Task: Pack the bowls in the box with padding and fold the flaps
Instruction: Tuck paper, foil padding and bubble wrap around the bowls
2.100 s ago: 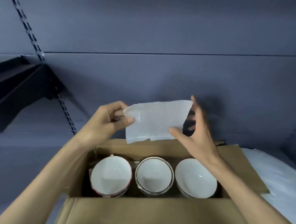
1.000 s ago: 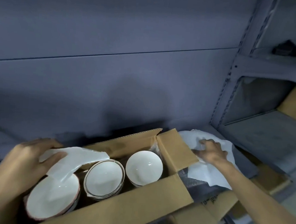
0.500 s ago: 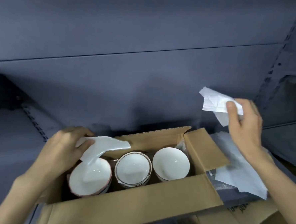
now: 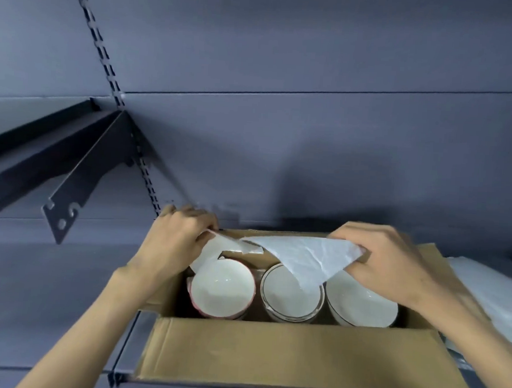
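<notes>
An open cardboard box (image 4: 293,355) holds three white bowls side by side: a red-rimmed left bowl (image 4: 221,292), a dark-rimmed middle bowl (image 4: 290,296) and a right bowl (image 4: 361,308). My left hand (image 4: 177,243) grips a white padding sheet (image 4: 215,248) above the left bowl's far edge. My right hand (image 4: 388,262) holds a second white padding sheet (image 4: 305,256) that hangs over the middle and right bowls. Both hands are above the box's far side, and my right hand hides part of the right bowl.
More white padding sheets (image 4: 494,295) lie to the right of the box. The box sits on a grey shelf (image 4: 47,307) against a grey back panel. A dark shelf bracket (image 4: 69,194) juts out at the left.
My right hand took a sheet from the pile at the right and brought it over the box. My left hand kept its sheet by the left bowl. The view swung back left.
</notes>
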`<state>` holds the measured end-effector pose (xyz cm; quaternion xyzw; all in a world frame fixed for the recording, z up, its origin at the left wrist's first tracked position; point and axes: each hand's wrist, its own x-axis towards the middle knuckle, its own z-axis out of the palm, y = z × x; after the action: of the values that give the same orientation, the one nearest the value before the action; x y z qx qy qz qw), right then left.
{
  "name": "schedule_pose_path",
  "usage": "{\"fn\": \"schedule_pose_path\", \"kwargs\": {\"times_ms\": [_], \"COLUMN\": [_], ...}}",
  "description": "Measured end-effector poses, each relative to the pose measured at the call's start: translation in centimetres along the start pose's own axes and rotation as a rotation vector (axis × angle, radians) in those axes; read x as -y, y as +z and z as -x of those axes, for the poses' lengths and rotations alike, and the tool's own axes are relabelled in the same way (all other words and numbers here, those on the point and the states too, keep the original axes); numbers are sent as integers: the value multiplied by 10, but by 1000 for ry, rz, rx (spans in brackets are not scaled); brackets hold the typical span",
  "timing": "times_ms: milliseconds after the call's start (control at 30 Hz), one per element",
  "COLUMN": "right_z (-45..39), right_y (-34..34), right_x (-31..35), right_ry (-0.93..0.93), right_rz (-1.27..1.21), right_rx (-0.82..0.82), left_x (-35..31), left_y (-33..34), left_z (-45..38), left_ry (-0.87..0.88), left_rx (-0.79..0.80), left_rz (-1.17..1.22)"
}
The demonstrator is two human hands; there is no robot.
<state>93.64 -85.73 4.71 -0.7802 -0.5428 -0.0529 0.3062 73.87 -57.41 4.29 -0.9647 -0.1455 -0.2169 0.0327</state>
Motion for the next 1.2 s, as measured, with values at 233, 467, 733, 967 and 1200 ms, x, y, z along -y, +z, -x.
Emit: {"fn": "schedule_pose_path", "kwargs": {"times_ms": [233, 467, 733, 967, 1200], "right_z": [-11, -14, -29, -37, -32], "right_y": [28, 59, 78, 89, 77], "right_x": [-16, -22, -32, -25, -12], "right_ry": [115, 65, 100, 220, 249], "right_rz": [518, 519, 440, 551, 472], "right_rx": [6, -53, 77, 166, 43], "left_x": [-1, 4, 4, 7, 6], "left_y": [14, 36, 45, 57, 55], "left_z": [-3, 6, -2, -2, -1], "left_ry": [109, 55, -14, -10, -20], "left_rx": [-50, -24, 16, 109, 19], "left_rz": [-130, -209, -108, -102, -40]}}
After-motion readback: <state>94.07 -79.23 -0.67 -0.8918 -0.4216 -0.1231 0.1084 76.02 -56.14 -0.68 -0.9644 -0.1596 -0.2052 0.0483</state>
